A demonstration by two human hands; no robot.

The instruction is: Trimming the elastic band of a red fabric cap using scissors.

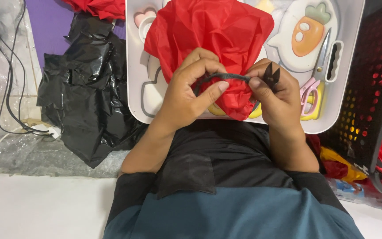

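Black plastic sheet (87,88) at left. Left hand (190,95) and right hand (275,95) both have fingers pinched closed on a black cord (226,77) around bunched red fabric (208,40), over white tray (133,66). Pink-yellow scissors (312,86) by tray's right edge; black crate (372,75) far right.

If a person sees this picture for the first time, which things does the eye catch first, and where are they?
First comes the red fabric, bunched at top centre over a white tray. Just below it, the left hand and right hand pinch a black cord stretched between them. A crumpled black plastic sheet lies at left.
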